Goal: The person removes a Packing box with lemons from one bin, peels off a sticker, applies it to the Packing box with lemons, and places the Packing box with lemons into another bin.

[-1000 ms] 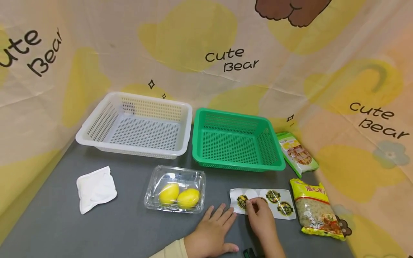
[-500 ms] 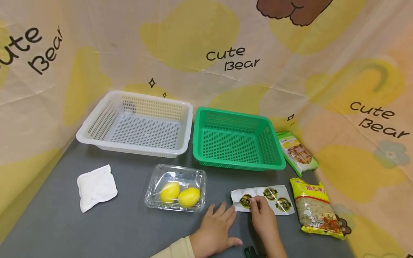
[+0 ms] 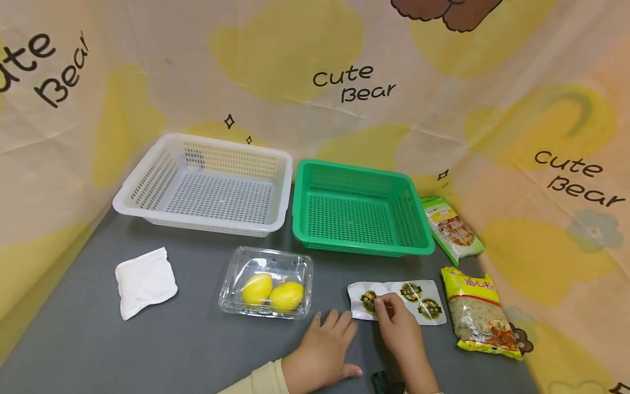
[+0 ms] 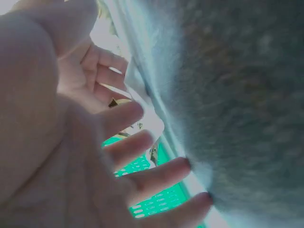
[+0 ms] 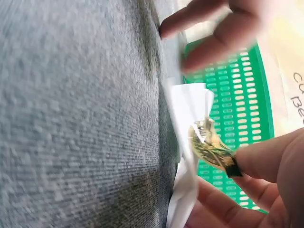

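Sticker sheet (image 3: 385, 287) is on the gray table (image 3: 197, 339), in front of the green basket (image 3: 364, 248). One black-and-gold sticker (image 5: 213, 147), the leftmost visible, is under the right fingertips.

Change over the last second is small: sheet's right end has swung a little away from the wearer, then holds about steady; the right hand (image 3: 401, 323) stays at the same sticker. Baskets, box and packets haven't shifted apart from a slight view drift. My read: peel in progress, not finished. From the right wrist I see the sticker bent up with its dark edge at the thumb and the backing buckled; can't confirm how much is still stuck.

Hands:
- Right: thumb and finger nipped together on the sticker's edge, almost no gap. Remaining fingers partly hidden from me.
- Left hand (image 3: 320, 350): spread, palm down on the table, thumb out, holding nothing. Fingertips are right by the sheet's near left corner; can't tell if any touches paper.

Around that: clear box (image 3: 295, 268) with two yellow fruits (image 3: 287, 295) to the left of the sheet, yellow bag (image 3: 479, 314) just beside its right end, green packet (image 3: 455, 232) behind that bag. White basket (image 3: 211, 221) sits left of the green one, white packet (image 3: 146, 282) in front of it.
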Demonstrator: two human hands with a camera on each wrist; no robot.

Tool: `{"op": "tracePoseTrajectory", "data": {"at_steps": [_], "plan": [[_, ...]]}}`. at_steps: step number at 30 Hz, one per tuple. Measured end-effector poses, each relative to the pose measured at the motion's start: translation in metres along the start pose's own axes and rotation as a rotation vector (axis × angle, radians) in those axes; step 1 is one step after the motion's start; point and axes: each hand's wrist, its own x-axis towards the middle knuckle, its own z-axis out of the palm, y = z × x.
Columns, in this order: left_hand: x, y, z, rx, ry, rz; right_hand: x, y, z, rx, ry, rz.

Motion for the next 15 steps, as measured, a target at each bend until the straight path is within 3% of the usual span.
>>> {"op": "tracePoseTrajectory", "data": {"at_steps": [4, 8, 15], "plan": [[-0.001, -0.001, 0.001, 0.066, 0.066, 0.024, -0.002, -0.004, 0.001, -0.023, -0.010, -0.002], [0.002, -0.001, 0.001, 0.103, 0.066, 0.013, -0.003, -0.008, -0.002, -0.024, -0.030, -0.010], [0.007, -0.001, 0.000, 0.083, 0.118, -0.024, -0.004, -0.011, -0.011, 0.170, -0.083, 0.014]]}}
